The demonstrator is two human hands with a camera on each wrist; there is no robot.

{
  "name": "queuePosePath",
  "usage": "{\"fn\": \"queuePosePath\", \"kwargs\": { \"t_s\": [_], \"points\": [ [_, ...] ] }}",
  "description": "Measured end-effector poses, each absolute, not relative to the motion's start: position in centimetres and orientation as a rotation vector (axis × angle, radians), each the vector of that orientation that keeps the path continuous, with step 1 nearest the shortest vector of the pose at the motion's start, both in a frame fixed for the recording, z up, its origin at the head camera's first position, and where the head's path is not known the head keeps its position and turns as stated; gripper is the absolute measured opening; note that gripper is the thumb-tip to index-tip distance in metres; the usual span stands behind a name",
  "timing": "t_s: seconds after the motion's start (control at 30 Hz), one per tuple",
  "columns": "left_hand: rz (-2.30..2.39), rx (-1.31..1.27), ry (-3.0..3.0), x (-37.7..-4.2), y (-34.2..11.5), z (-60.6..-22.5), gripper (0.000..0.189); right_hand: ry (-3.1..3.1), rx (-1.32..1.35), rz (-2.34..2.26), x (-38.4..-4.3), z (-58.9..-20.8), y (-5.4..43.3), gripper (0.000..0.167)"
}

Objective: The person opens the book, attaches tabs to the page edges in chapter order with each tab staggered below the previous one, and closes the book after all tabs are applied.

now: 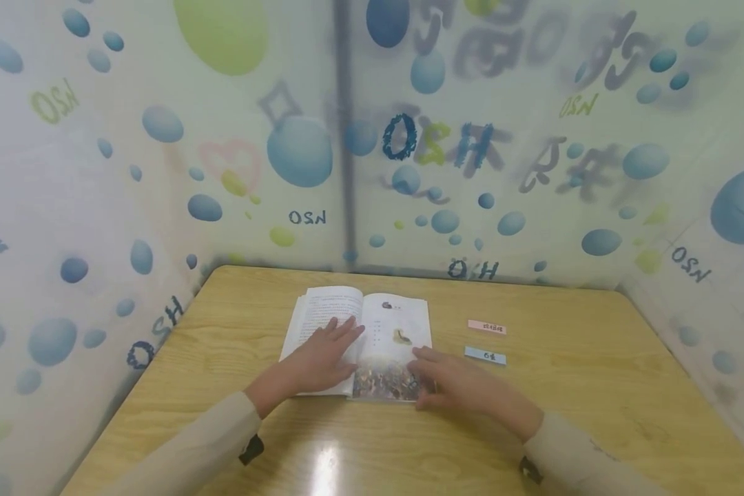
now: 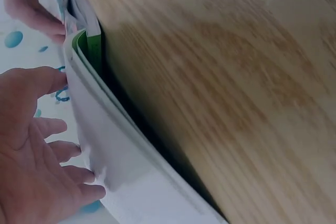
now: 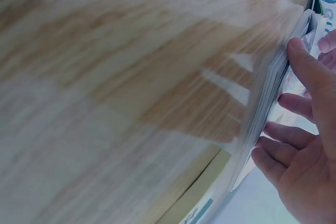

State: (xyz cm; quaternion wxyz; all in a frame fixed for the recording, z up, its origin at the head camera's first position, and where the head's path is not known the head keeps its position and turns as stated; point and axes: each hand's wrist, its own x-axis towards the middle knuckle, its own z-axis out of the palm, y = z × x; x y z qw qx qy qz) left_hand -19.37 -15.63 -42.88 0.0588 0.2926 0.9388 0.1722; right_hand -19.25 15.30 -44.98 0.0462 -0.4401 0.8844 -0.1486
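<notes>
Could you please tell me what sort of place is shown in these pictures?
Possibly a small indoor booth for reading or desk work: walls or hangings printed with drops stand close behind and beside a wooden table, where an open book lies.

Soft, even light fills the head view, with white glare on the glossy wooden table (image 1: 595,393) near the bottom edge. The right hand (image 1: 459,382) looks slightly blurred; small print in the open book (image 1: 389,320) is illegible. Both wrist views are dimmer and hazy, the left showing dark shadow along the book.
</notes>
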Motion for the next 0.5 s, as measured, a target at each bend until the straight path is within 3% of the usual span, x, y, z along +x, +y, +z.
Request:
{"fn": "queuePosePath", "kwargs": {
  "t_s": [0.27, 0.5],
  "points": [
    [0.42, 0.911, 2.823, -19.5, -14.1, -43.7, 0.062, 2.681, -1.284, -0.434, -19.0, -44.3, 15.3, 0.051],
    [0.441, 0.836, 2.825, -19.1, -13.1, -43.8, 0.059, 2.666, -1.27, -0.42, -18.9, -44.0, 15.2, 0.046]
  ]
}}
